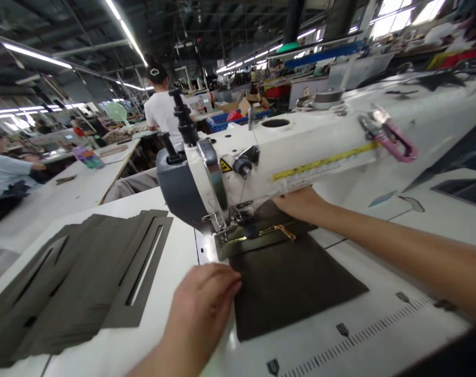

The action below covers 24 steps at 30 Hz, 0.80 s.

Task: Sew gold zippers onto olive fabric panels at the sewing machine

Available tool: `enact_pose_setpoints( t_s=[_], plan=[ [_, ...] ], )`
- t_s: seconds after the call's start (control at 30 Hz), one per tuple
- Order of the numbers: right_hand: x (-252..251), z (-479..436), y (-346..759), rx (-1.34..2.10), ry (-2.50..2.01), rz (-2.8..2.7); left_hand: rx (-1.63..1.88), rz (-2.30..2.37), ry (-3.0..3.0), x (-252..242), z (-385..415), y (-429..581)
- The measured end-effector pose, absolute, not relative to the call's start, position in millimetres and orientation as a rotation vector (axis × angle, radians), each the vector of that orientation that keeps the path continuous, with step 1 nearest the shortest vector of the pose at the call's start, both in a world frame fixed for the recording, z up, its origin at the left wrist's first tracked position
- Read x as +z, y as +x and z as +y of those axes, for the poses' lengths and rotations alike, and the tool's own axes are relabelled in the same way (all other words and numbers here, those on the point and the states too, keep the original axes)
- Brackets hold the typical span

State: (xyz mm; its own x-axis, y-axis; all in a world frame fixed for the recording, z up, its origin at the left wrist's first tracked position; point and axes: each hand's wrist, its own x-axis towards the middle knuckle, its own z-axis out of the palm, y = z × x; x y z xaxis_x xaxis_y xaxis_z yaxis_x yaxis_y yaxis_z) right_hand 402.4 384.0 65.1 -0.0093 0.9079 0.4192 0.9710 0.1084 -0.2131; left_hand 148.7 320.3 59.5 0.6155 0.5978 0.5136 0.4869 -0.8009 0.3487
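Note:
An industrial sewing machine head (285,157) in white and grey stands over the white work table. Under its presser foot (222,225) lies a dark olive fabric panel (293,288) with a brass zipper (261,235) along its far part. My left hand (202,298) rests against the panel's near left edge, fingers curled on the cloth. My right hand (298,204) lies on the fabric behind the zipper, its fingertips hidden beneath the machine's arm. Left of the machine sits a stack of grey-olive slotted fabric pieces (85,277).
Pink-handled snips (391,139) hang at the machine's right end. A printed ruler scale (351,335) runs along the table's front edge. Beyond stand a person in a white shirt and cap (161,112) and a blue crate (222,123). Another person (6,173) sits at a long table on the left.

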Motion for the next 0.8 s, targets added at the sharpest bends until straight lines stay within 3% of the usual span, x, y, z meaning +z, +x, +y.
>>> enact_pose_setpoints(
  t_s=[0.27,0.43,0.8],
  plan=[
    [46,322,334,-0.165,-1.271,-2.287,0.899,0.999,2.977,41,359,137],
    [37,337,328,0.034,-1.183,-2.343,0.94,0.931,2.986,38,359,139],
    [32,342,331,-0.02,-1.121,-2.307,0.834,0.881,3.112,40,360,139]
  ],
)
